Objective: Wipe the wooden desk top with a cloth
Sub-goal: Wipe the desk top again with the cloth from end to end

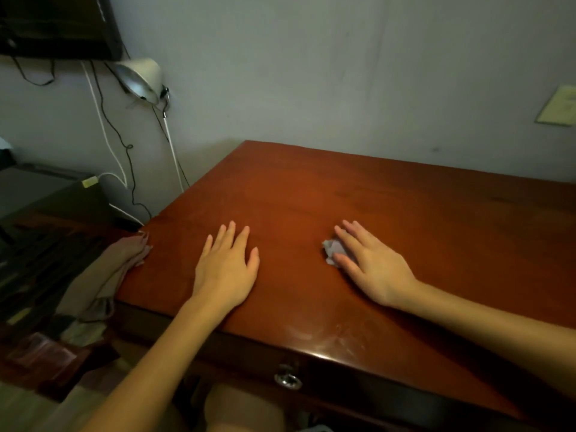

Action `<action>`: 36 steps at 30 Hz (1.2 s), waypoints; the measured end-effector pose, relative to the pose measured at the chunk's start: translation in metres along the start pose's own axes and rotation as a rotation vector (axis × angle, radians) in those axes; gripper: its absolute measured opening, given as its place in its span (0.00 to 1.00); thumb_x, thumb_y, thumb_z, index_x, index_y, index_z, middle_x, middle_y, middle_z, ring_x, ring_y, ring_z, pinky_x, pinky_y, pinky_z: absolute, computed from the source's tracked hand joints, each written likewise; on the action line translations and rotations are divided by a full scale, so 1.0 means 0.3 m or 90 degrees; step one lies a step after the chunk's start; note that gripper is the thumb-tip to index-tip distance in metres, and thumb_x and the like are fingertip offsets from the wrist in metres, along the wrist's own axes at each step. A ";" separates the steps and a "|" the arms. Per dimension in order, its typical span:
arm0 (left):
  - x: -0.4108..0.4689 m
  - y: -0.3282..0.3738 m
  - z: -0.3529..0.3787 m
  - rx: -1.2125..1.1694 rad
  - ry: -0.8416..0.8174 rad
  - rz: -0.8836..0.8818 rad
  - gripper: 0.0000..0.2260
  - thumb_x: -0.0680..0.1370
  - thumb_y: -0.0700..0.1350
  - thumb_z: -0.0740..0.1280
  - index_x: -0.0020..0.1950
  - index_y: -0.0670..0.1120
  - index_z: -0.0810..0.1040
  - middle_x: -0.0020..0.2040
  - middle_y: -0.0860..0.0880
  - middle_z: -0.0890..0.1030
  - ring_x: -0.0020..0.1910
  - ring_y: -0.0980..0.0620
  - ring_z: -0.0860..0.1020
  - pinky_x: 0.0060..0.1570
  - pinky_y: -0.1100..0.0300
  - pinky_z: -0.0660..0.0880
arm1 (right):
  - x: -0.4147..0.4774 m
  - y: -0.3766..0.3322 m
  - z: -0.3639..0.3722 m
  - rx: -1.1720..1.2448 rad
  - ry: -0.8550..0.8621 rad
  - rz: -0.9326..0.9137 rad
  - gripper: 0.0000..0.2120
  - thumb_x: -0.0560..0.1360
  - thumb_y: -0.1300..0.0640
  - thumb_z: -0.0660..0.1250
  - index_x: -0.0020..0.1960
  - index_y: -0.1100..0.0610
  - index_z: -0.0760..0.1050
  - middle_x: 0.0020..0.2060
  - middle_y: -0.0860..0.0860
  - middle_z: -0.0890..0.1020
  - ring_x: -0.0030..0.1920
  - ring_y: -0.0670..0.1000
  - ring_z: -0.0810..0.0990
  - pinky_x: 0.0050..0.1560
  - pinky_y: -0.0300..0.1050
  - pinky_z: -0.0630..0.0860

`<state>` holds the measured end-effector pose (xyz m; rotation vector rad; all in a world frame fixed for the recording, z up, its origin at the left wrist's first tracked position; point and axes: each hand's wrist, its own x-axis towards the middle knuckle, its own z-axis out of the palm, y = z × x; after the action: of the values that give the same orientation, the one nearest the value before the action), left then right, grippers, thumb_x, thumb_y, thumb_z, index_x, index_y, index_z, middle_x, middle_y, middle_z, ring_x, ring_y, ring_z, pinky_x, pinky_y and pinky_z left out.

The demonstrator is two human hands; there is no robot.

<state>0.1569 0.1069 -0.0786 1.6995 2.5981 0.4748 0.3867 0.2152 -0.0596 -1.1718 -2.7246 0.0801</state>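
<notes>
1. The right hand (pixel 371 269) lays straight, released fingers (pixel 346 241) on a small crumpled grey cloth (pixel 331 247), pressing it to the worktop (pixel 405 210).
2. The left hand (pixel 226 269) rests palm-down nearby, fingers spread, grasping nothing.
3. Both forearms reach in over the near edge.
4. Pink fabric (pixel 124 257) hangs over the worktop's left edge; a lamp (pixel 140 77) and cables hang on the wall.
</notes>
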 end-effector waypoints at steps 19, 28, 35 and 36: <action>-0.011 -0.009 -0.018 0.008 -0.039 0.004 0.25 0.83 0.55 0.46 0.79 0.50 0.49 0.79 0.48 0.48 0.78 0.51 0.46 0.75 0.55 0.42 | -0.041 -0.096 -0.013 0.034 -0.006 0.046 0.25 0.83 0.47 0.49 0.78 0.54 0.52 0.77 0.51 0.53 0.77 0.49 0.49 0.74 0.40 0.48; -0.013 -0.010 -0.013 -0.009 -0.024 0.005 0.25 0.83 0.55 0.48 0.79 0.50 0.52 0.79 0.48 0.50 0.78 0.51 0.47 0.75 0.55 0.43 | -0.247 -0.352 0.002 -0.004 0.047 0.011 0.31 0.77 0.42 0.39 0.78 0.50 0.49 0.78 0.47 0.50 0.77 0.46 0.46 0.68 0.35 0.41; -0.012 -0.008 -0.025 -0.005 -0.042 0.010 0.24 0.83 0.54 0.50 0.79 0.50 0.53 0.79 0.48 0.51 0.78 0.51 0.48 0.74 0.55 0.44 | -0.071 -0.457 0.066 0.069 0.021 -0.019 0.26 0.82 0.48 0.48 0.78 0.55 0.52 0.77 0.53 0.54 0.77 0.50 0.48 0.76 0.45 0.48; -0.013 -0.006 -0.027 -0.009 -0.041 0.010 0.24 0.83 0.54 0.50 0.79 0.50 0.54 0.79 0.48 0.51 0.78 0.51 0.48 0.74 0.55 0.44 | -0.060 -0.433 0.065 0.072 0.017 -0.010 0.26 0.82 0.47 0.48 0.78 0.55 0.52 0.77 0.52 0.54 0.77 0.50 0.49 0.76 0.45 0.48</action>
<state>0.1555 0.1007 -0.0720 1.7026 2.5318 0.4305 0.3024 0.1130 -0.0659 -1.1119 -2.6669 0.2129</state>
